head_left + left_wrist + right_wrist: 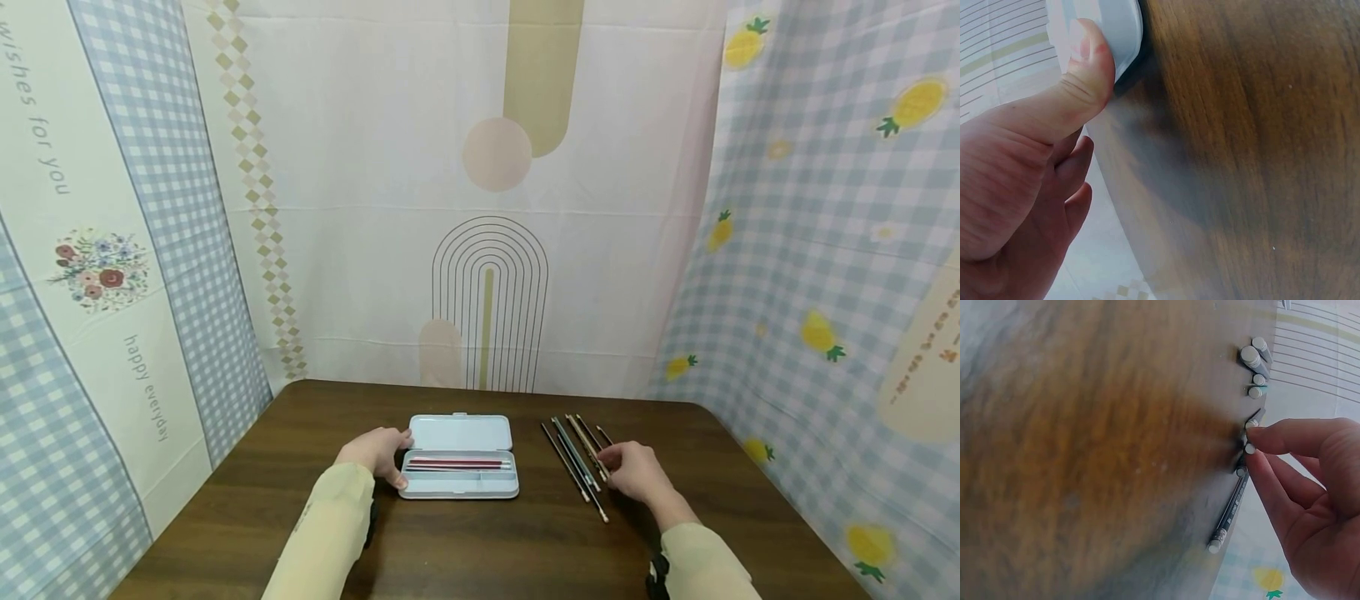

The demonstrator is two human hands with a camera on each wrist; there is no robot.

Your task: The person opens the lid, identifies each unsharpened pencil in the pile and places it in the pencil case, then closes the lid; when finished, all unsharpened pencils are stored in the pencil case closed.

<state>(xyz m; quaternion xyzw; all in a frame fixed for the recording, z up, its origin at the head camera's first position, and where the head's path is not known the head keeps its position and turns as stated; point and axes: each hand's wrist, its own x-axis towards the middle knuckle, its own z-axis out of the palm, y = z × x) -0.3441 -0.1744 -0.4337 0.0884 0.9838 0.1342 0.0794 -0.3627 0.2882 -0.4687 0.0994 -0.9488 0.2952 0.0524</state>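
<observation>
A light-coloured pencil case [459, 495] lies on the table with its lid [460, 433] laid back. Several reddish and pale pencils [457, 462] rest in its upper compartment. My left hand [372, 455] grips the left end of the case, the thumb [1090, 62] on its rim. To the right of the case, several dark and wood-toned pencils [572, 458] with white-tipped ends lie side by side, slanted. My right hand [636, 472] is at the right side of this group. Its thumb and forefinger pinch a pencil [1250, 449] near the white end; the fingers partly hide it.
The dark brown wooden table [465, 550] extends around the case and pencils. A pale curtain [360, 250] hangs behind its far edge, with checked cloth [810, 250] at the right side. One black pencil [1229, 515] lies apart beneath the right hand in the right wrist view.
</observation>
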